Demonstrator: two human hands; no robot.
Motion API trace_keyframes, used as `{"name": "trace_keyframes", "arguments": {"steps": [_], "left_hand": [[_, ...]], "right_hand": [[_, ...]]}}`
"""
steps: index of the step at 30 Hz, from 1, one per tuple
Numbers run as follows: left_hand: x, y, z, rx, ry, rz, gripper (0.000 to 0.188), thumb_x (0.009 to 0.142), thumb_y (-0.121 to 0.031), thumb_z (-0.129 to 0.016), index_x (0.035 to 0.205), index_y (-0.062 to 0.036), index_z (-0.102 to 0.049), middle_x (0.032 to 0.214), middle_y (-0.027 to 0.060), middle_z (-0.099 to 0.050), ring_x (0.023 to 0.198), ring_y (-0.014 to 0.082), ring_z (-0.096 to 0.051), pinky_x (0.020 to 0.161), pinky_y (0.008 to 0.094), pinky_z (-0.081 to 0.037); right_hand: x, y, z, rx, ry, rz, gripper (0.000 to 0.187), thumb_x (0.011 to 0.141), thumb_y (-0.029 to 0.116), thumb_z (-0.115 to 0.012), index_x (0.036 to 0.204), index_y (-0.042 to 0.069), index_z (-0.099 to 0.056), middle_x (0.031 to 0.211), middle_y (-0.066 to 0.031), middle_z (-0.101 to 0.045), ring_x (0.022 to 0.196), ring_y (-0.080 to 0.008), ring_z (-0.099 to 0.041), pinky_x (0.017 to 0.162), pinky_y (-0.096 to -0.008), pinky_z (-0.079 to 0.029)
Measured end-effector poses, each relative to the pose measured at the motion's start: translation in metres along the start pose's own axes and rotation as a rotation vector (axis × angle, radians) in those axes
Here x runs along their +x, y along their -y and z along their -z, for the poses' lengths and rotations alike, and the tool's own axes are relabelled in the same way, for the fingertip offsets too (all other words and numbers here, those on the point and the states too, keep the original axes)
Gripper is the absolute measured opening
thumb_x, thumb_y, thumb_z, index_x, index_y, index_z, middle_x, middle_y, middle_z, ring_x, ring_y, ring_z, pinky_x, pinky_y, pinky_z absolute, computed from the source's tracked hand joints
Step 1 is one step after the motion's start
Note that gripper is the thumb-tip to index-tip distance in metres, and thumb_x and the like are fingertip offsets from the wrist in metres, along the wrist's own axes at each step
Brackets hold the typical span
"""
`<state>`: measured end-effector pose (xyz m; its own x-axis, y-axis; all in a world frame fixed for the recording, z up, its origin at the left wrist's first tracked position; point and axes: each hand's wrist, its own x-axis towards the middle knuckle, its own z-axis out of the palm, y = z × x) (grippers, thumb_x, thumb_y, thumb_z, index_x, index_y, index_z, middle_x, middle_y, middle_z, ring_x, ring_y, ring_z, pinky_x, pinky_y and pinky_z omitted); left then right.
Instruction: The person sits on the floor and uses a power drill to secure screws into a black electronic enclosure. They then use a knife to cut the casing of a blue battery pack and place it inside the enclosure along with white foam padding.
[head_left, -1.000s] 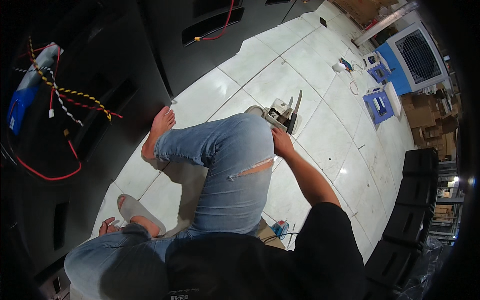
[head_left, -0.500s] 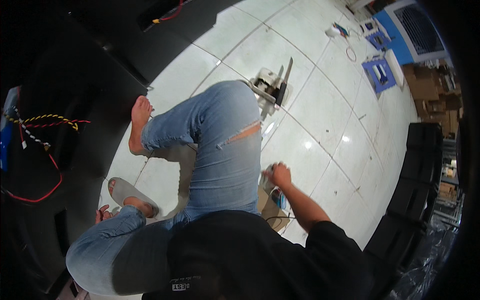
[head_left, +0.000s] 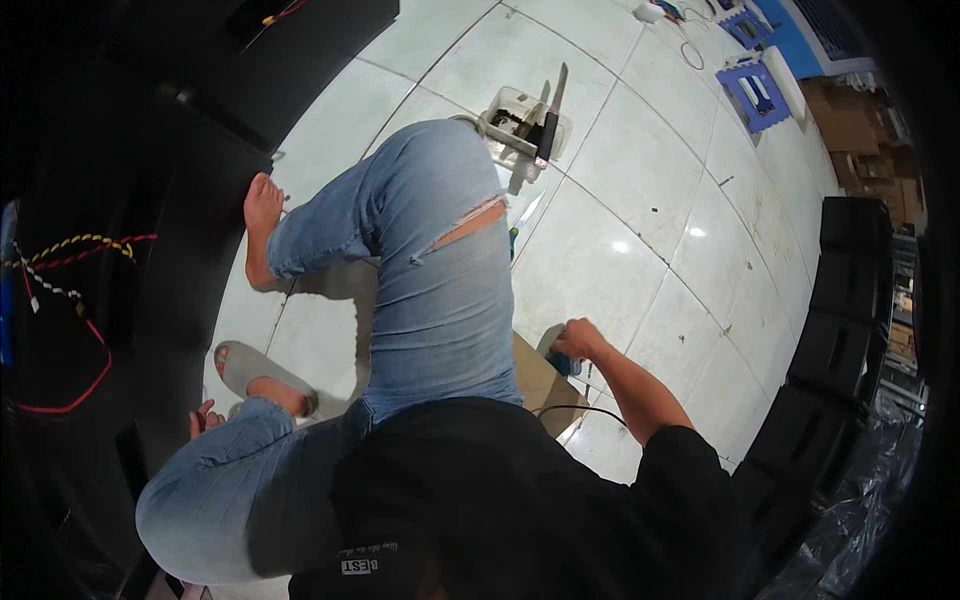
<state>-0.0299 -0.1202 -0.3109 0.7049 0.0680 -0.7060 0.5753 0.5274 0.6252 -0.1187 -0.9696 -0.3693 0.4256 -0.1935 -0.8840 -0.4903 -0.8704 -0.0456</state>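
On the right, my right hand is closed at the top of a dark teal object, whose kind I cannot make out. This object is beside a brown cardboard box, partly hidden behind my thigh. A thin black cord curves over the box's edge. At the lower left, my left hand shows only its fingers past my bent knee. They are apart, with nothing visible in them.
Ahead of my raised knee, a knife lies across a white plastic tray on the tiled floor. Black cabinets with loose coloured wires fill the left. Blue folding stools and stacked black boxes stand at right.
My right hand has shifted slightly right and closed at the dark teal object. The view has tilted, so the tray and stools sit higher. My left hand stays by the knee.
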Motion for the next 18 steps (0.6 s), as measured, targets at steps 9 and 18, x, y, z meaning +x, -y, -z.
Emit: {"name": "trace_keyframes", "arguments": {"steps": [9,18], "left_hand": [[-0.015,-0.005,0.017,0.087,0.316,-0.053,0.058,0.109,-0.052,-0.037,0.135,-0.0031,-0.055,0.064,-0.0032,-0.037,0.062,0.0107,-0.036,0.071,0.0312,-0.045],[-0.077,0.021,-0.016,0.069,0.189,-0.163,0.047,0.109,-0.042,-0.047,0.134,-0.0037,-0.058,0.067,-0.0026,-0.047,0.064,0.0107,-0.046,0.073,0.0307,-0.05]], "right_hand": [[0.019,-0.063,0.093,-0.042,-0.694,-0.155,0.047,0.08,0.025,-0.072,0.12,0.003,-0.059,0.123,-0.0292,-0.062,0.11,-0.0426,-0.065,0.09,-0.0495,-0.055],[0.025,-0.093,0.05,-0.473,-0.689,0.229,0.061,0.085,0.009,-0.061,0.144,0.005,-0.045,0.129,-0.0182,-0.058,0.128,-0.0362,-0.052,0.111,-0.0499,-0.039]]}}
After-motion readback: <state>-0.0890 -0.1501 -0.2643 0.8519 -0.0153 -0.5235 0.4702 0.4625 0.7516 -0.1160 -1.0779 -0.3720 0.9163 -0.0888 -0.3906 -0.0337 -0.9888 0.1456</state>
